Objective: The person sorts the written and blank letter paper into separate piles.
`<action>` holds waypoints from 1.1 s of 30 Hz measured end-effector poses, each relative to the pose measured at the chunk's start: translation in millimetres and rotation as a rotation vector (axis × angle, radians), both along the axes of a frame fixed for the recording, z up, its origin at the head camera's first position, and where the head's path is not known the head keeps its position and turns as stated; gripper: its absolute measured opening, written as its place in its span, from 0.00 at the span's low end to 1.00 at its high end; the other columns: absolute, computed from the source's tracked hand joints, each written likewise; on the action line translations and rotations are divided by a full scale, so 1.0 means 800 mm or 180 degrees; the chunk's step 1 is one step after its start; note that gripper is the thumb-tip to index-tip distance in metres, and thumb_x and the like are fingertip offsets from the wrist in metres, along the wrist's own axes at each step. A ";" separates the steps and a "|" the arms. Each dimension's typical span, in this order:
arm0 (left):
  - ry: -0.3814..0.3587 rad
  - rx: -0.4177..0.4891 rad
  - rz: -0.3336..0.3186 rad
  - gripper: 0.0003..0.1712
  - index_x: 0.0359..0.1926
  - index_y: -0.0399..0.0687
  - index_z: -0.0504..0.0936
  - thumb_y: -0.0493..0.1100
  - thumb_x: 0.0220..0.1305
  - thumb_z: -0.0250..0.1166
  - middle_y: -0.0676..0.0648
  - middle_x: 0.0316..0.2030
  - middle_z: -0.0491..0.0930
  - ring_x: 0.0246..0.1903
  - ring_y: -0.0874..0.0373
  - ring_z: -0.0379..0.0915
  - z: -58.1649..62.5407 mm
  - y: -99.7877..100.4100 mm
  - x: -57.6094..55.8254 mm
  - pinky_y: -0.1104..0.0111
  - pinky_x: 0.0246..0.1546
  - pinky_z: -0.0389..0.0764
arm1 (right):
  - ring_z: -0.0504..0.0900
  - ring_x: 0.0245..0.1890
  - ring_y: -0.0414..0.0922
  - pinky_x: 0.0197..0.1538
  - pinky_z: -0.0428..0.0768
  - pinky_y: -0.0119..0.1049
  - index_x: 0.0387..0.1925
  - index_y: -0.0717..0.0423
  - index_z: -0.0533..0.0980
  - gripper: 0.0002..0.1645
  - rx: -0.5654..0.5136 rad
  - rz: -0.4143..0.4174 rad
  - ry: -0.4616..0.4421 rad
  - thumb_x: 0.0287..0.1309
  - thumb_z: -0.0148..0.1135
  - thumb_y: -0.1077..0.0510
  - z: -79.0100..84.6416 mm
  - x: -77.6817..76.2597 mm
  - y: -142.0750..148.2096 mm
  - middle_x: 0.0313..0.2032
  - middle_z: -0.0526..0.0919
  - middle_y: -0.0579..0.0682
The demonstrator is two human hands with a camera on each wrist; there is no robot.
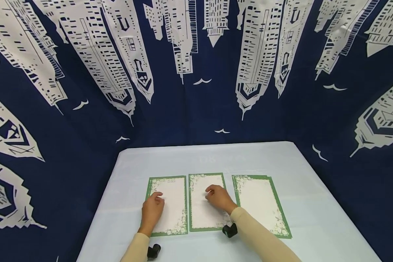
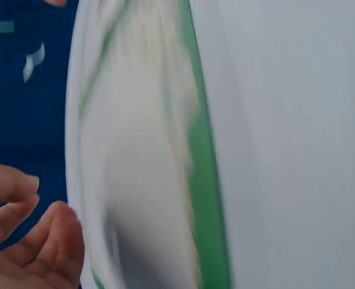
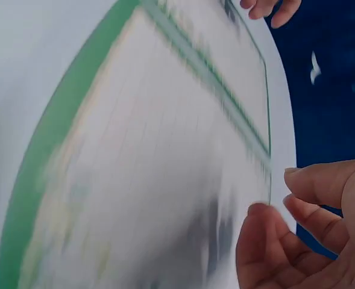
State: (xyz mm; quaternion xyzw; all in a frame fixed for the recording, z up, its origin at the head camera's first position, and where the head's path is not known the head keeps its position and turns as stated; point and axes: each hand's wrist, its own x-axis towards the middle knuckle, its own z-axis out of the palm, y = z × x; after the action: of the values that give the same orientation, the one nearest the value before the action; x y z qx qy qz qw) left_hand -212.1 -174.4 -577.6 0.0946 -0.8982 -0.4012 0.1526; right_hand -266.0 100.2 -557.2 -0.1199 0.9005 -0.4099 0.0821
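Observation:
Three white sheets of paper with green flowered borders lie in a row on the table: a left sheet (image 1: 175,207), a middle sheet (image 1: 199,213) and a right sheet (image 1: 257,203). A second green edge peeks out beneath the right one. Over the left part of the left sheet hovers my left hand (image 1: 153,210), its fingers loosely bent and holding nothing. My right hand (image 1: 220,198) is above the right side of the middle sheet, thumb and fingers apart around bare air. Both wrist views show these empty fingers close up, with the paper blurred below.
The table (image 1: 124,203) has a pale cloth top with rounded far corners. Behind it hangs a dark blue curtain (image 1: 196,109) printed with white buildings and birds. Black camera pieces (image 1: 230,230) sit at both wrists, near the sheets' lower edges.

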 end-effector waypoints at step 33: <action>-0.0485 0.1334 -0.0599 0.22 0.60 0.32 0.76 0.29 0.64 0.64 0.34 0.50 0.76 0.43 0.44 0.77 0.019 0.129 -0.002 0.55 0.38 0.82 | 0.80 0.33 0.46 0.35 0.79 0.41 0.52 0.66 0.77 0.19 -0.0628 -0.1086 -0.0097 0.61 0.69 0.63 -0.007 0.030 0.091 0.36 0.81 0.52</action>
State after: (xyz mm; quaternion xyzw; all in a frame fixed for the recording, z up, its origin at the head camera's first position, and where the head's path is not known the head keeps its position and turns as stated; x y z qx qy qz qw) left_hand -213.8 -71.4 -562.8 0.0702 -0.8091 -0.5830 0.0234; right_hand -242.1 173.3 -562.9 0.0332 0.8619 -0.5059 0.0128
